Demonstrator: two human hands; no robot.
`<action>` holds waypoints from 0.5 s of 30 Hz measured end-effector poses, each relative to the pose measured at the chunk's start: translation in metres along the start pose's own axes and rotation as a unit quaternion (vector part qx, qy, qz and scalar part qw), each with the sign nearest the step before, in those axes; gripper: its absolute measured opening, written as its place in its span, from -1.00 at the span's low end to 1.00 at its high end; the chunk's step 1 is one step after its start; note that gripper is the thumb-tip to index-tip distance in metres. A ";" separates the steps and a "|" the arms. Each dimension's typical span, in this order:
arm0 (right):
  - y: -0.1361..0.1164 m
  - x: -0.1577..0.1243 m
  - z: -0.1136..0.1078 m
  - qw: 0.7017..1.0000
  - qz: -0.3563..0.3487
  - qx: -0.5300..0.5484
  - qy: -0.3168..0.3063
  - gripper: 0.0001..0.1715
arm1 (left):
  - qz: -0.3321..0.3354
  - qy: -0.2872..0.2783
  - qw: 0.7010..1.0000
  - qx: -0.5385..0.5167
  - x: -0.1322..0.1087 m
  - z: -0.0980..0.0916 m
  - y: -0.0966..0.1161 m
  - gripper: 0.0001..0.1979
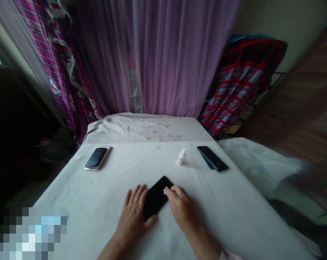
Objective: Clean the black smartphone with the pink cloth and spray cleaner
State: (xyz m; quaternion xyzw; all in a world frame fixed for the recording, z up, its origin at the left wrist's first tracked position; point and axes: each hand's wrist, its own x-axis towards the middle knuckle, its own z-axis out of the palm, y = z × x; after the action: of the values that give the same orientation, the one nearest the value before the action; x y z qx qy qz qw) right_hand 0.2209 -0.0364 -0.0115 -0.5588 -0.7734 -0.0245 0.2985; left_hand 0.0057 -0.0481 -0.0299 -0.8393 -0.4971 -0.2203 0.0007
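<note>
A black smartphone (pixel 156 198) lies aslant on the white-covered table, its dark face up. My left hand (pixel 133 213) rests along its left side, fingers stretched forward and thumb at the near corner, steadying it between them. My right hand (pixel 183 207) is closed in a pinch on a small pale pink cloth (pixel 166 190), at the phone's right edge near the far end. Most of the cloth is hidden by the fingers. Beyond the hands stands a small white spray bottle (pixel 181 156), upright.
Two stacked phones (pixel 96 157) lie at the left, and another overlapping pair (pixel 212 159) at the right. A creased white cloth (pixel 149 130) covers the table's far end. Behind hangs a purple curtain (pixel 174 57). A plastic sheet (pixel 258 159) is beside the right edge.
</note>
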 end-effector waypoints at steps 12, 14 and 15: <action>0.027 -0.002 -0.008 0.997 0.060 0.020 0.047 -0.65 | 0.001 -0.001 1.000 -0.002 0.002 -0.001 0.000 -0.27; 0.020 -0.004 -0.006 0.997 0.048 0.029 0.045 -0.66 | 0.003 -0.003 1.000 -0.002 0.002 -0.002 -0.001 -0.28; 0.013 -0.006 -0.006 0.998 0.031 0.034 0.037 -0.67 | 0.004 -0.005 1.000 -0.001 0.002 -0.002 -0.001 -0.28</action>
State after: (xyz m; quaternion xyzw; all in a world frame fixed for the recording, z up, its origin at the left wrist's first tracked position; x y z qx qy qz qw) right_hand 0.2358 -0.0386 -0.0136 -0.5711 -0.7441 -0.0101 0.3465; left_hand 0.0052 -0.0466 -0.0271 -0.8420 -0.4938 -0.2171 -0.0018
